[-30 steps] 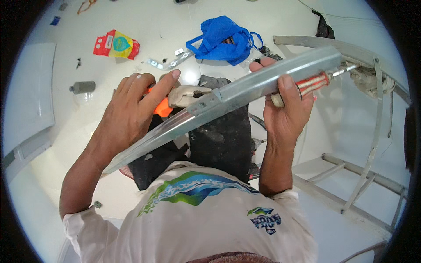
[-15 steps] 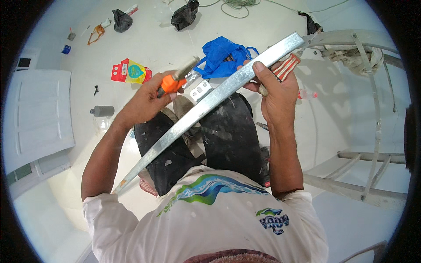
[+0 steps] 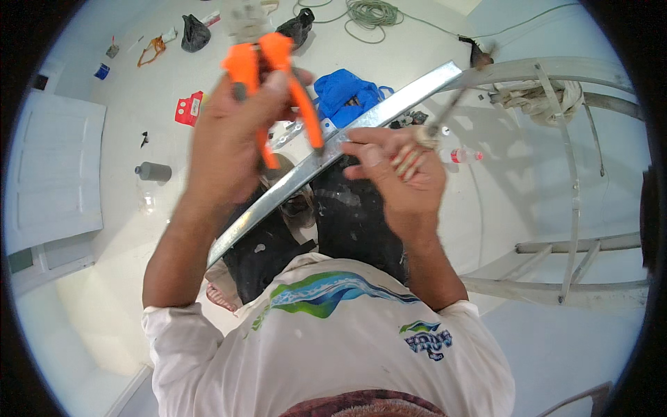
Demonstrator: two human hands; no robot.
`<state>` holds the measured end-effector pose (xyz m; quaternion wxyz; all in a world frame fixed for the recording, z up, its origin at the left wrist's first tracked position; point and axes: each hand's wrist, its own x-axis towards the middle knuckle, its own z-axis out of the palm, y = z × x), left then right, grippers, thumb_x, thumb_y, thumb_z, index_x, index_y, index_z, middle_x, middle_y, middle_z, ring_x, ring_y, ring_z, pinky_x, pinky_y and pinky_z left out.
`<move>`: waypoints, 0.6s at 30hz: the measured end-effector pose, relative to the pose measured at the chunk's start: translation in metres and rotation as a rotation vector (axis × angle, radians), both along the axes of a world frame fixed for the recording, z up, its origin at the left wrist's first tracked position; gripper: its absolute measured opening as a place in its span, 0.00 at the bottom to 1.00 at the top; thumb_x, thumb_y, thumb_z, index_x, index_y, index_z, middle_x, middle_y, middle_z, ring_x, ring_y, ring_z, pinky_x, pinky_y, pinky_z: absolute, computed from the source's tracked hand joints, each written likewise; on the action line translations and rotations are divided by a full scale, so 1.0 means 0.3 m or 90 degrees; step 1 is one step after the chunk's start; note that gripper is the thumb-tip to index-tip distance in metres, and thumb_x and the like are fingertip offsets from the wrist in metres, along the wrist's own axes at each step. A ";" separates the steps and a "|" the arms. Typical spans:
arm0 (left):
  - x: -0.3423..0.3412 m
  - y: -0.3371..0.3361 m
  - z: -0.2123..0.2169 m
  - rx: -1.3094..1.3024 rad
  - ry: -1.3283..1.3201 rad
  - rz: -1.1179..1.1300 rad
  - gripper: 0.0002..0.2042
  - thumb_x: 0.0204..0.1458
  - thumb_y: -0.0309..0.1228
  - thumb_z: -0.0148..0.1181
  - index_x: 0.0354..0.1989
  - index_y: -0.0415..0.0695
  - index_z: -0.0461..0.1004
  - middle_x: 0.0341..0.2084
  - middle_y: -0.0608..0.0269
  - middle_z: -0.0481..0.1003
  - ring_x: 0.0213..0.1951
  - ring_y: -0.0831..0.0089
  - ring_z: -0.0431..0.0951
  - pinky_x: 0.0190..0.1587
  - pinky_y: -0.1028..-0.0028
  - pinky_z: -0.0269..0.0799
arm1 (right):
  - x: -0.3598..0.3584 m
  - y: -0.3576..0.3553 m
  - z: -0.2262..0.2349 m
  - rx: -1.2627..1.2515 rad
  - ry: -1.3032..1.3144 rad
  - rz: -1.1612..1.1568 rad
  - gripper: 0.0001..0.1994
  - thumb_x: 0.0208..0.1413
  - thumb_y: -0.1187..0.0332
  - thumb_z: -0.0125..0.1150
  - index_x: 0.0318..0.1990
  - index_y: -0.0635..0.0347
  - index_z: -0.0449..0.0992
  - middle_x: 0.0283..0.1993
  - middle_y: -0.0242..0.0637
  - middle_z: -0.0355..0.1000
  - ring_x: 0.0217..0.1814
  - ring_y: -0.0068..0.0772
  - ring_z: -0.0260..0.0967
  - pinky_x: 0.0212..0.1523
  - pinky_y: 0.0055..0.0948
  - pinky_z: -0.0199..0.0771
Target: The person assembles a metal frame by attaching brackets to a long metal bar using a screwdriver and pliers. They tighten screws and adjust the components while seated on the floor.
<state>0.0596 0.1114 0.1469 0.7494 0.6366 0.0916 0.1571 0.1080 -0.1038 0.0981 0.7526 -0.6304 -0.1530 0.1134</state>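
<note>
Orange-handled pliers [image 3: 306, 104] are what I see gripped in the left hand [image 3: 233, 132], handles spread. The right hand [image 3: 406, 184], blurred, is curled around a screwdriver [image 3: 408, 164] with a striped grip, its fingers overlapping the metal channel [image 3: 403, 97] in my view. That channel slants across the black trousers [image 3: 347, 222] from near left to far right. Beyond it I make out a blue bag [image 3: 340, 94] on the floor [image 3: 149, 80], a grey bottle [image 3: 153, 172] left, a ladder [image 3: 590, 71] right and coiled cable [image 3: 372, 12] farthest.
</note>
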 end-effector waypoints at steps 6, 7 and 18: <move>0.037 -0.221 0.002 -0.116 0.011 0.000 0.22 0.73 0.44 0.58 0.66 0.40 0.71 0.47 0.59 0.80 0.49 0.72 0.80 0.59 0.69 0.75 | -0.078 -0.002 0.110 -0.047 -0.003 0.088 0.27 0.61 0.72 0.77 0.67 0.60 0.77 0.53 0.32 0.79 0.40 0.15 0.75 0.37 0.21 0.80; 0.039 -0.230 0.012 -0.154 0.032 -0.016 0.23 0.73 0.45 0.58 0.65 0.40 0.71 0.46 0.60 0.80 0.49 0.72 0.80 0.58 0.70 0.75 | -0.079 -0.022 0.090 -0.064 -0.052 0.085 0.27 0.60 0.73 0.77 0.67 0.59 0.78 0.53 0.31 0.79 0.40 0.15 0.75 0.34 0.20 0.79; 0.099 -0.070 0.058 0.974 -0.359 0.185 0.29 0.54 0.29 0.69 0.68 0.46 0.72 0.52 0.47 0.80 0.50 0.45 0.82 0.57 0.52 0.77 | 0.154 -0.037 0.266 -0.052 -0.092 0.092 0.13 0.61 0.68 0.72 0.49 0.68 0.87 0.29 0.35 0.80 0.21 0.21 0.73 0.20 0.22 0.73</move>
